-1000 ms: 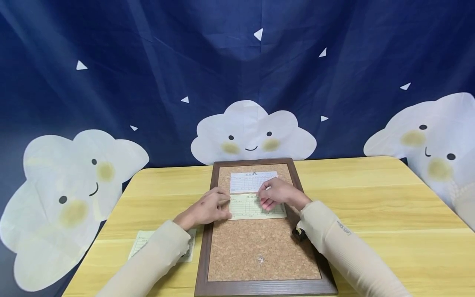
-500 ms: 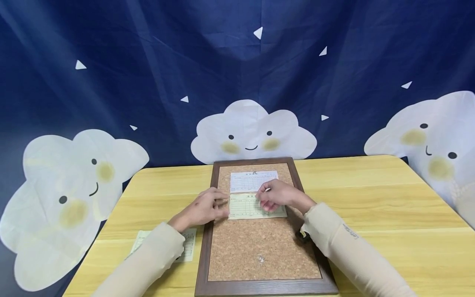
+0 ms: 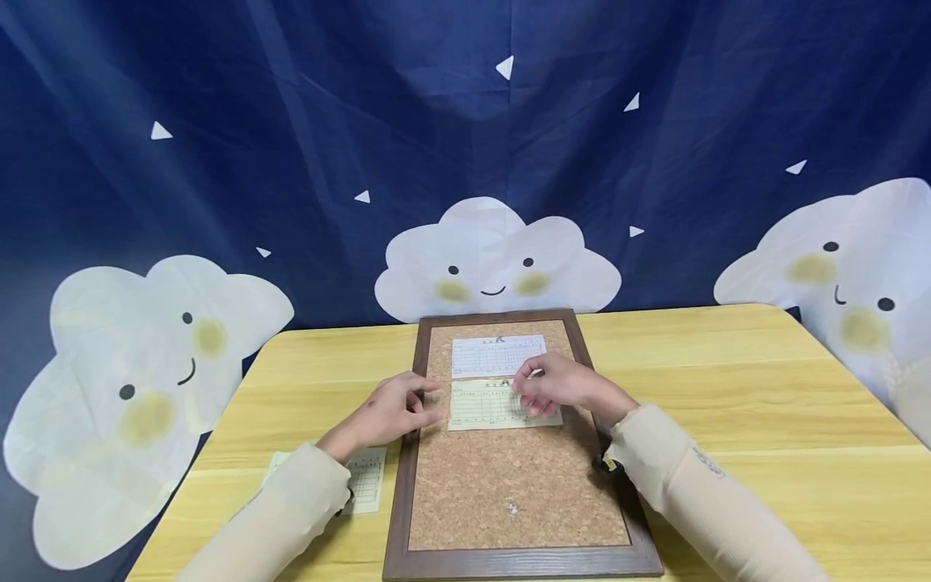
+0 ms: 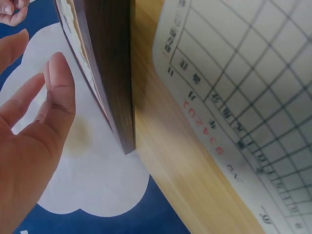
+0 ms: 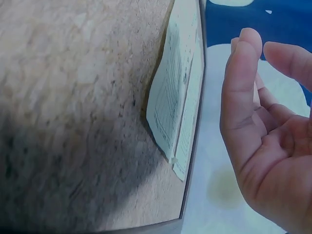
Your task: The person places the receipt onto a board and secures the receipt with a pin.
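Note:
A framed cork board (image 3: 465,485) lies on the table with two printed forms on it. The upper white form (image 3: 473,360) has a small clear pin (image 3: 499,340) at its top edge; another small pin (image 3: 505,384) shows on the pale yellow form (image 3: 473,408) below. My right hand (image 3: 556,382) hovers over the yellow form's right part, fingers loosely bent; the right wrist view shows its fingertips apart, with nothing visible between them. Over the board's left frame, my left hand (image 3: 389,411) stands off the forms' left edges, thumb and fingers spread and holding nothing.
Another printed form (image 3: 367,481) lies on the table left of the board, partly beneath the left forearm. A small clustered patch of clear bits (image 3: 511,508) sits on the lower cork. Behind the table hangs a dark blue cloth (image 3: 327,105) with clouds.
My right hand has shifted right off the yellow form's top middle, uncovering the pin there. My left hand has drawn left, away from the form's edge.

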Available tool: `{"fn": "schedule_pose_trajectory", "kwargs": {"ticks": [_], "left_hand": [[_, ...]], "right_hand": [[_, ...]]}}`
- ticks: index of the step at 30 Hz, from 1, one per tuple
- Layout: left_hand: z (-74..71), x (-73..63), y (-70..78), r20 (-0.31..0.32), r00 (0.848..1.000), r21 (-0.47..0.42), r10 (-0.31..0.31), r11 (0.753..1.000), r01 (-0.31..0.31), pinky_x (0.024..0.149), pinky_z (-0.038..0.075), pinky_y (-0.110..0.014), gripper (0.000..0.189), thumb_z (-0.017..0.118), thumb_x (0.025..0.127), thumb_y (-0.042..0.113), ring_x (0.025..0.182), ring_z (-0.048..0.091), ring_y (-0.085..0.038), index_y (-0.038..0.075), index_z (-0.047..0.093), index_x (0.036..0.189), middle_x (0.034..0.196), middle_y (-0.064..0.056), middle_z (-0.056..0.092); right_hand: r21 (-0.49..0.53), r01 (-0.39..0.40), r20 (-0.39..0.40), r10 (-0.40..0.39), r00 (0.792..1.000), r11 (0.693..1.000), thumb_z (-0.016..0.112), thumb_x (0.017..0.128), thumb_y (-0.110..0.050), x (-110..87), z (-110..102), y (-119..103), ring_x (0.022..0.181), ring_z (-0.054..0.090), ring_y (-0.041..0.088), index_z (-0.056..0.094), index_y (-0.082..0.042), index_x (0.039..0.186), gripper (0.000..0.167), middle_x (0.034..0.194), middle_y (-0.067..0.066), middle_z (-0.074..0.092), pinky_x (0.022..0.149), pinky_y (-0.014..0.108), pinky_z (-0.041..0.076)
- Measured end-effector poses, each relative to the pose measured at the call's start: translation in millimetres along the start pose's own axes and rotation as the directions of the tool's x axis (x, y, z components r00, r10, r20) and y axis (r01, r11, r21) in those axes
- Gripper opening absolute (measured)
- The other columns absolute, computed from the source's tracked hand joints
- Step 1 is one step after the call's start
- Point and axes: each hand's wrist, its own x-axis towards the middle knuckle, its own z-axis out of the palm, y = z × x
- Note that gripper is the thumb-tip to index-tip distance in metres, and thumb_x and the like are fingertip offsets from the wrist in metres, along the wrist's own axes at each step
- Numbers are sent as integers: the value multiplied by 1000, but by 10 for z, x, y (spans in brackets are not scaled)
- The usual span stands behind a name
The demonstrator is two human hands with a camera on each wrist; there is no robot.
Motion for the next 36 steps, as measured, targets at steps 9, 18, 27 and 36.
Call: {"fn": "schedule_pose_trajectory", "kwargs": {"ticks": [9,18,27,36], "left_hand": [[-39,-94,-13,15,1000,-32,15,999,-15,66,49,-25,43,75,91,19,86,57,-17,2,64,129,116,-12,63],[-105,-201,-104,21,999,-90,-44,995,46,72,53,-27,41,80,86,14,97,58,-25,1,66,123,117,-12,62],[-128,-278,-176,25,997,-143,-77,987,80,78,53,-28,37,82,84,12,99,59,-26,-1,68,115,110,-10,65],[-173,-358,-224,36,997,-149,-72,986,76,82,53,-29,39,82,84,15,102,59,-28,-1,67,117,112,-12,66]], "right_hand": [[7,36,8,-36,999,999,60,98,-12,-125,-69,40,61,61,15,60,4,109,20,80,11,65,57,32,55],[37,38,12,-38,999,999,61,98,-12,-238,-86,120,60,61,16,58,5,112,22,81,14,65,56,31,54],[38,52,7,-52,999,998,62,97,-14,-338,-170,208,65,63,18,55,8,116,29,84,16,65,59,34,56],[54,54,20,-56,998,997,61,98,-14,-467,-225,275,66,62,18,51,11,120,35,84,16,66,59,33,55]]}}
